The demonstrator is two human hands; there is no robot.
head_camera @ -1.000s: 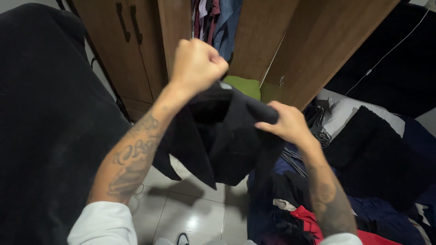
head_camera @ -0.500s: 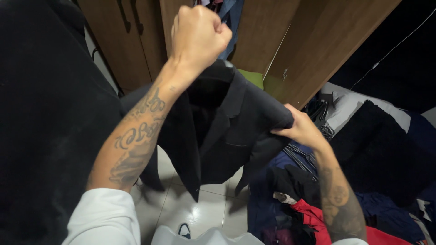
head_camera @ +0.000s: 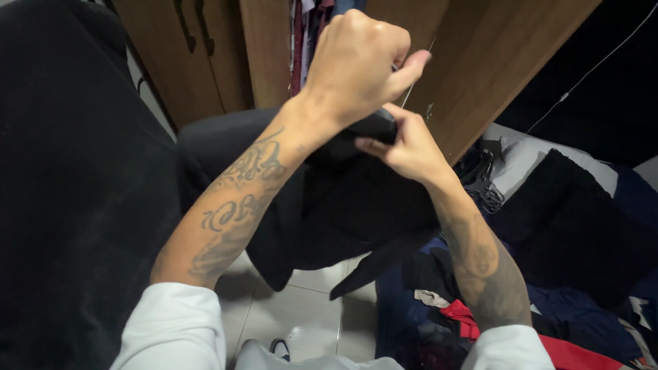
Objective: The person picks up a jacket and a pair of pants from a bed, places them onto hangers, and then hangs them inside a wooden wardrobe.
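A black suit jacket [head_camera: 329,212] hangs in front of me over the tiled floor. My left hand [head_camera: 356,58] is a raised fist just above its collar, and the jacket hangs down from under it. A thin metal wire [head_camera: 414,85] shows beside the thumb. What sits inside the fist is hidden. Right below it, my right hand [head_camera: 404,144] pinches the jacket's collar edge [head_camera: 373,125] between thumb and fingers. The two hands nearly touch. Both forearms are tattooed, with white sleeves pushed up.
Brown wardrobe doors [head_camera: 205,62] stand ahead, with hung clothes [head_camera: 305,34] in the gap. A large black cloth [head_camera: 68,192] fills the left. On the right lie a pile of dark clothes [head_camera: 582,233], a red garment [head_camera: 569,349] and several wire hangers [head_camera: 483,185].
My left fist moved right and a little closer, carrying the jacket. My right hand let go of the jacket's shoulder and came up to the collar under the fist. The jacket now hangs bunched.
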